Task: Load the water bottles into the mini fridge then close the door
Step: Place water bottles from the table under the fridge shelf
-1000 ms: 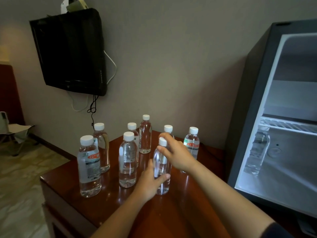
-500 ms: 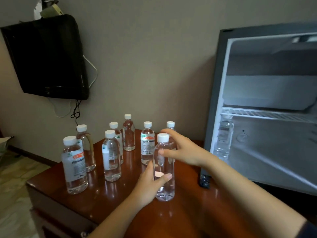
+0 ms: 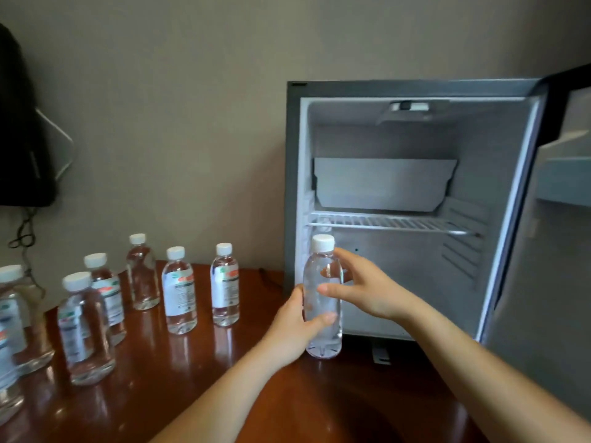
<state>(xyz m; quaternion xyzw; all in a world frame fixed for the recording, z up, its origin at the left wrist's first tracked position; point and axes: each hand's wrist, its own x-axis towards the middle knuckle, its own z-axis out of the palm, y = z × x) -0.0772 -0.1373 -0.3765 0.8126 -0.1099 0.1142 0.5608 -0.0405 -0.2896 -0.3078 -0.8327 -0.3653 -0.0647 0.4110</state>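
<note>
Bottle (image 3: 322, 302) with a white cap stands upright just in front of the open mini fridge (image 3: 399, 199), its base at the counter (image 3: 287, 404). Left hand (image 3: 292, 330) wraps its lower half in a firm grip; right hand (image 3: 364, 287) touches its upper part, fingers loosely spread. Six more bottles (image 3: 179, 292) stand at left, and the door (image 3: 543, 251) hangs wide at right.
</note>
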